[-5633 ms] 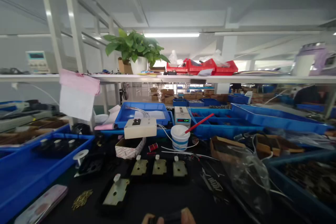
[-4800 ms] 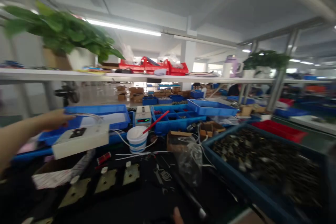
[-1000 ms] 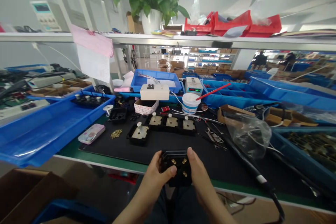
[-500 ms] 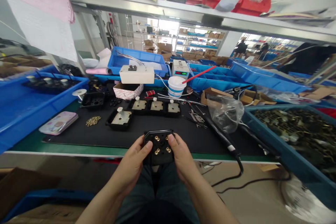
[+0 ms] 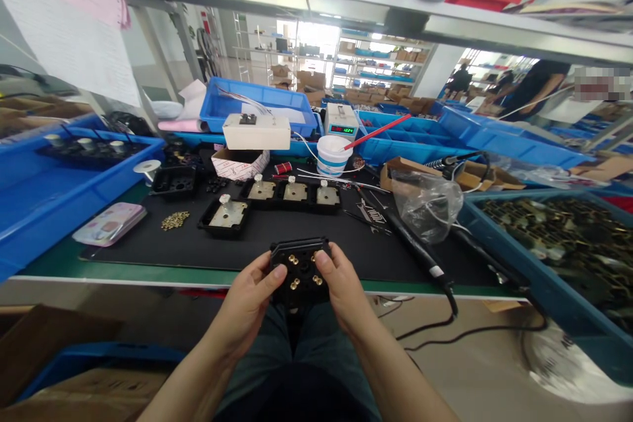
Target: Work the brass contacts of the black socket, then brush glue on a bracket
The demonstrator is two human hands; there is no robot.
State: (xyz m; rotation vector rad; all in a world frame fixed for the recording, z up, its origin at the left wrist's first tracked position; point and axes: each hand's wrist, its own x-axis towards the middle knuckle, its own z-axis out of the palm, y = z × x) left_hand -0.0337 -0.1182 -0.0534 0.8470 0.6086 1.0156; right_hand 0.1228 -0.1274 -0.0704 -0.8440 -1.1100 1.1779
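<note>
Plainly, both hands, left hand [image 5: 250, 300] and right hand [image 5: 342, 290], gripped the black housing [image 5: 300, 270]; holding it level would keep its brass inserts [image 5: 294, 284] seated.

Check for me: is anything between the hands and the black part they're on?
Nothing visible. The left hand and right hand grip the black part directly from either side, thumbs on its face, over the lap just off the bench edge.

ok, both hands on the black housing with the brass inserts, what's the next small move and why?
Probably lift the black housing forward and set it on the black mat. The left hand and right hand hold it by its sides just short of the bench edge, over the lap, with bare mat straight ahead of it and other black trays already resting there.
</note>
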